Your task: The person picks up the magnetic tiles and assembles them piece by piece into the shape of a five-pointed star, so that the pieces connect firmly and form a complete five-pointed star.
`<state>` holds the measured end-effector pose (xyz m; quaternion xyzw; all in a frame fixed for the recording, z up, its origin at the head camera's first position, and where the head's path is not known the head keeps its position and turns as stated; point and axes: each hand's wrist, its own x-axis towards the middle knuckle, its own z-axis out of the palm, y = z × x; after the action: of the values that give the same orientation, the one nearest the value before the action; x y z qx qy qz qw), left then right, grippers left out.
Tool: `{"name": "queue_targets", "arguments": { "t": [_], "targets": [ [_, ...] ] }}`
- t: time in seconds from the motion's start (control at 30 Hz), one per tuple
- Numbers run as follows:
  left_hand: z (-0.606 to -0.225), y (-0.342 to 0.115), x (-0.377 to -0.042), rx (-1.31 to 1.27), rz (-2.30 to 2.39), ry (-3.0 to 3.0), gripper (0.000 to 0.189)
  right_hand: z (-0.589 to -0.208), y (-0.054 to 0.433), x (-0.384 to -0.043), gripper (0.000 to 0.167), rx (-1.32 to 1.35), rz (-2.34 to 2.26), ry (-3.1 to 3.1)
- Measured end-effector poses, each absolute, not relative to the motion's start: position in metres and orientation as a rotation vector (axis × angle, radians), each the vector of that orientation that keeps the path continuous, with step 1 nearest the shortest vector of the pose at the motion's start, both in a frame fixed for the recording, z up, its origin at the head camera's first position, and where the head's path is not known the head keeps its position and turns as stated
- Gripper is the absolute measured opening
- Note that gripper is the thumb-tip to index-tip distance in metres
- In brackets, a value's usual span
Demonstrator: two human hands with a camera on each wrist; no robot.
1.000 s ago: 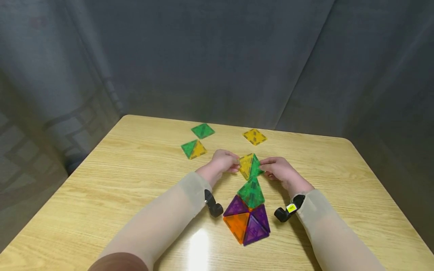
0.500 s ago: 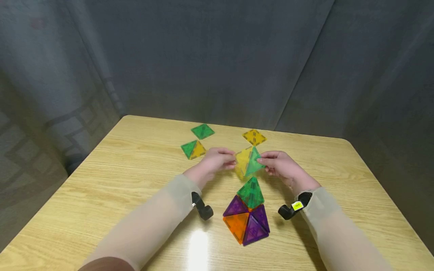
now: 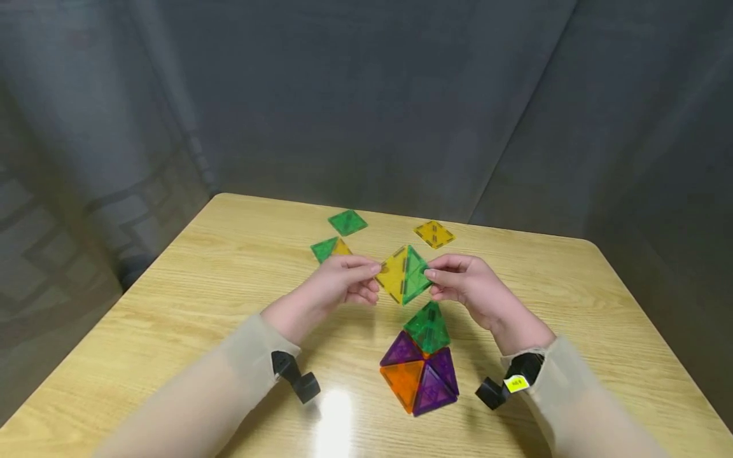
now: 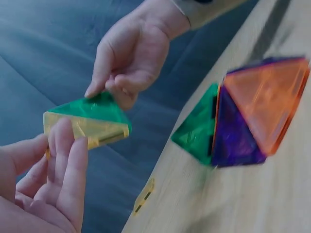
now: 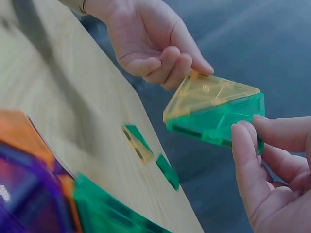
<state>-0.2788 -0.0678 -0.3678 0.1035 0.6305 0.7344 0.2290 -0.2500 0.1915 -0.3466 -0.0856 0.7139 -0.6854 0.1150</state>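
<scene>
Together, the left hand (image 3: 346, 280) and right hand (image 3: 472, 283) pinch a yellow-and-green tile pair (image 3: 403, 275) above the table (image 3: 189, 305), the left gripping the yellow half, the right the green. Closer in sits a purple, orange and green tile cluster (image 3: 429, 385); farther off lie a yellow pair (image 3: 434, 235) and a green pair (image 3: 347, 222).

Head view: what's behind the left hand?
A green-yellow tile pair on the table: green and some yellow show. The left hand covers the rest; anything else there can't be seen.
</scene>
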Motion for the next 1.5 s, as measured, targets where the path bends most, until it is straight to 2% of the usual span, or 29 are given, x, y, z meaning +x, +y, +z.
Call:
{"name": "queue_targets", "arguments": {
  "t": [0.3, 0.47, 0.67, 0.73, 0.83, 0.97, 1.2, 1.5],
  "targets": [
    [-0.373, -0.085, -0.246, 0.244, 2.095, 1.572, 0.031, -0.351, 0.182, -0.232, 0.015, -0.348, -2.091, 1.995],
    [-0.381, -0.090, -0.237, 0.230, 2.120, 1.562, 0.027, -0.356, 0.178, -0.226, 0.019, -0.443, -2.112, 1.941],
    [-0.389, -0.096, -0.235, 0.284, 2.013, 1.630, 0.049, -0.358, 0.169, -0.222, 0.016, -0.307, -2.028, 2.057],
    [-0.391, -0.098, -0.234, 0.317, 1.961, 1.653, 0.046, -0.357, 0.168, -0.221, 0.023, -0.284, -2.007, 2.072],
    [-0.392, -0.099, -0.233, 0.357, 1.900, 1.679, 0.030, -0.355, 0.168, -0.223, 0.031, -0.265, -1.957, 2.079],
    [-0.394, -0.098, -0.230, 0.404, 1.846, 1.689, 0.013, -0.354, 0.168, -0.227, 0.035, -0.268, -1.833, 2.119],
    [-0.403, -0.089, -0.218, 0.444, 1.755, 1.731, 0.009, -0.356, 0.168, -0.235, 0.025, -0.388, -1.652, 2.167],
    [-0.413, -0.082, -0.213, 0.423, 1.670, 1.941, 0.013, -0.364, 0.164, -0.245, 0.008, -0.447, -1.455, 2.229]
  ]
}}
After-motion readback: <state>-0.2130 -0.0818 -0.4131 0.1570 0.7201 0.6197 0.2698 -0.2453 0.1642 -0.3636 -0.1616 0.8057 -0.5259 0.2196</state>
